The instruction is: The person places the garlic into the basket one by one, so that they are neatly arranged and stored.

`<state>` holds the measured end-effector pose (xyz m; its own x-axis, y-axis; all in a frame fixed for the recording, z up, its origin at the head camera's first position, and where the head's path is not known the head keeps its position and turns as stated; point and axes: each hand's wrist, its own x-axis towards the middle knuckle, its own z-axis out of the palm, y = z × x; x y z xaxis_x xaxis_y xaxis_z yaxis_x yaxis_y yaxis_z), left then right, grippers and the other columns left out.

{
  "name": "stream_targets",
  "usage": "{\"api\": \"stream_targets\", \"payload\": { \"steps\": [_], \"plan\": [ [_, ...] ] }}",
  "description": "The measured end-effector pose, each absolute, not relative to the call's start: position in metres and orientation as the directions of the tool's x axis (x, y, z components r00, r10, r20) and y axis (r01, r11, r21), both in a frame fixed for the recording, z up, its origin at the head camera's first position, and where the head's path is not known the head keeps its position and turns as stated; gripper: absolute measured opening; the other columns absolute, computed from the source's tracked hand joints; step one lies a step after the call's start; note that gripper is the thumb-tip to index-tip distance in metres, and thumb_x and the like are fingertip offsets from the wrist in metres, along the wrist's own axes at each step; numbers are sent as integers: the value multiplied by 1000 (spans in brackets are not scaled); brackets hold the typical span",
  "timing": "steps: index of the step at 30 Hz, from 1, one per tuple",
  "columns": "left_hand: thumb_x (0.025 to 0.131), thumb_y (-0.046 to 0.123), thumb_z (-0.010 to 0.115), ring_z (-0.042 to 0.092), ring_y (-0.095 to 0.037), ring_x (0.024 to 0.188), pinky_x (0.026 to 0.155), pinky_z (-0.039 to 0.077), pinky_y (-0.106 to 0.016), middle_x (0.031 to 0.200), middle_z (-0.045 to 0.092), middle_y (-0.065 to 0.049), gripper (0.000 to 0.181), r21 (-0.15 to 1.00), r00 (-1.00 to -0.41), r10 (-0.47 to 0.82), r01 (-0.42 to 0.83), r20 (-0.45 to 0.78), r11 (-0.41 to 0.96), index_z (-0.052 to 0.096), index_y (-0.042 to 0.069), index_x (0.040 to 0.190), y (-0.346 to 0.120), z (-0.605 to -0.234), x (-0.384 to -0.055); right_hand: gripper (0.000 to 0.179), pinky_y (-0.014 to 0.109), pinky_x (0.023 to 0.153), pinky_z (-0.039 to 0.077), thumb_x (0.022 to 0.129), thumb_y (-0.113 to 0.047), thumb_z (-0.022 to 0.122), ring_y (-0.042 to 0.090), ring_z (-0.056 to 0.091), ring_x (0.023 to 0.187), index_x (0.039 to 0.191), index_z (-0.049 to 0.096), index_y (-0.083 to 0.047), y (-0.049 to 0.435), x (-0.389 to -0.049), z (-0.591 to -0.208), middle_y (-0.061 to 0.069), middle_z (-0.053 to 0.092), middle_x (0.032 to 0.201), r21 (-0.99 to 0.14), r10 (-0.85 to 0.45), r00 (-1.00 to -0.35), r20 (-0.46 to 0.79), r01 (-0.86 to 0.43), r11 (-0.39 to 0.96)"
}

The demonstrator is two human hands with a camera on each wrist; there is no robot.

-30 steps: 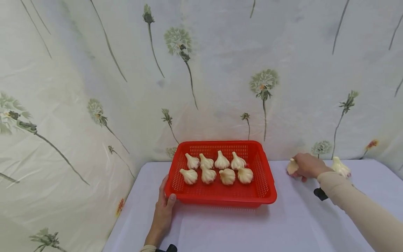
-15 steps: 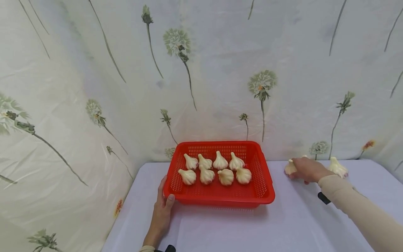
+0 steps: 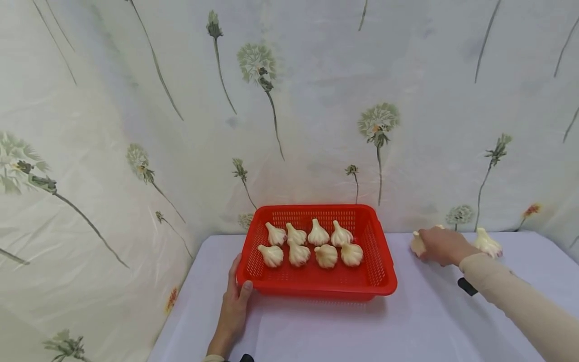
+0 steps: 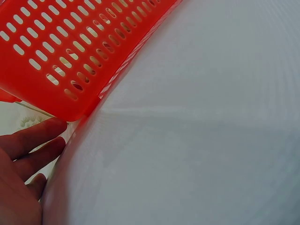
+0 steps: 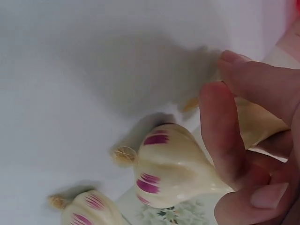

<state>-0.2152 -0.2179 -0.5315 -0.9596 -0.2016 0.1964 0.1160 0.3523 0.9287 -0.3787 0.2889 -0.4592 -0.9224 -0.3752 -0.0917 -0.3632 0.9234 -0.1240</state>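
In the head view, my left hand (image 3: 232, 304) holds the near left corner of a red plastic basket (image 3: 316, 289), thumb at the front rim and fingers along the left side. Its fingers (image 4: 37, 133) touch the basket's lower corner in the left wrist view. My right hand (image 3: 445, 245) grips a cream garlic bulb (image 3: 417, 245) at the table's far right; the fingers (image 5: 220, 126) partly cover that bulb (image 5: 260, 119). Beside it lies another garlic bulb (image 5: 168, 166) with purple streaks, mostly hidden behind my hand in the head view.
Several garlic bulbs (image 3: 326, 255) lie in two rows inside the basket. One more garlic bulb (image 3: 487, 244) is to the right of my right hand. A white cloth covers the table (image 3: 316, 332), and a dandelion-print curtain (image 3: 307, 110) hangs behind it.
My right hand and the garlic bulb at its fingers have shifted slightly. A bit of the bulb behind that hand has come into view. The left hand and basket stay put.
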Motion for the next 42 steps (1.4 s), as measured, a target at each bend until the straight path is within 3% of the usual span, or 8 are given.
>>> {"api": "stream_targets", "payload": {
  "steps": [5, 15, 22, 24, 28, 32, 37, 42],
  "plan": [
    [99, 40, 54, 45, -24, 136, 99, 50, -52, 155, 39, 7, 64, 930, -961, -200, 111, 190, 349, 19, 54, 150, -218, -533, -215, 54, 32, 53, 45, 85, -33, 75, 20, 53, 64, 116, 55, 6, 289, -383, -445, 6, 56, 76, -194, -358, -931, -76, -338, 921],
    [100, 36, 54, 46, -22, 136, 100, 50, -48, 154, 40, 8, 64, 927, -958, -189, 141, 217, 348, 19, 52, 152, -219, -533, -215, 87, 32, 55, 53, 82, -56, 74, 15, 63, 64, 136, 47, 7, 257, -386, -404, 16, 66, 97, -353, -359, -933, 14, -340, 871],
    [100, 35, 54, 46, -23, 136, 100, 50, -50, 154, 40, 6, 64, 927, -957, -193, 142, 219, 347, 20, 51, 152, -219, -533, -215, 82, 41, 60, 55, 78, -55, 77, 33, 66, 88, 134, 58, 1, 219, -383, -384, 25, 67, 117, -290, -352, -923, 157, -384, 877],
    [100, 34, 54, 46, -23, 136, 101, 49, -51, 154, 40, 6, 64, 925, -955, -189, 153, 229, 347, 20, 51, 152, -219, -534, -215, 80, 36, 56, 53, 79, -54, 78, 29, 66, 83, 133, 59, 1, 210, -382, -381, 24, 69, 113, -316, -353, -920, 170, -390, 865],
    [101, 31, 52, 47, -26, 136, 104, 45, -55, 154, 43, 0, 64, 921, -954, -171, 177, 247, 347, 20, 45, 154, -218, -529, -214, 86, 30, 51, 48, 78, -58, 76, 19, 60, 65, 135, 57, 3, 193, -382, -377, 13, 71, 89, -388, -363, -920, 145, -390, 835],
    [101, 28, 52, 49, -27, 134, 105, 41, -60, 152, 46, -3, 63, 910, -948, -163, 199, 272, 363, 21, 42, 155, -219, -530, -215, 70, 28, 50, 41, 79, -54, 77, 16, 52, 60, 125, 64, -2, 176, -384, -376, 2, 56, 68, -427, -408, -904, 126, -420, 801],
    [101, 29, 51, 50, -24, 134, 105, 42, -59, 152, 46, 3, 63, 905, -948, -157, 201, 276, 376, 20, 46, 154, -223, -536, -218, 42, 28, 51, 34, 83, -48, 76, 15, 44, 56, 96, 66, -10, 152, -385, -377, -1, 47, 61, -443, -482, -861, 160, -499, 745],
    [101, 30, 51, 48, -26, 136, 105, 41, -59, 154, 43, 1, 63, 910, -951, -160, 193, 266, 366, 20, 43, 154, -221, -532, -216, 42, 28, 53, 35, 85, -44, 75, 13, 45, 58, 108, 68, -9, 128, -387, -381, -2, 48, 63, -451, -546, -818, 182, -563, 693]
  ]
}}
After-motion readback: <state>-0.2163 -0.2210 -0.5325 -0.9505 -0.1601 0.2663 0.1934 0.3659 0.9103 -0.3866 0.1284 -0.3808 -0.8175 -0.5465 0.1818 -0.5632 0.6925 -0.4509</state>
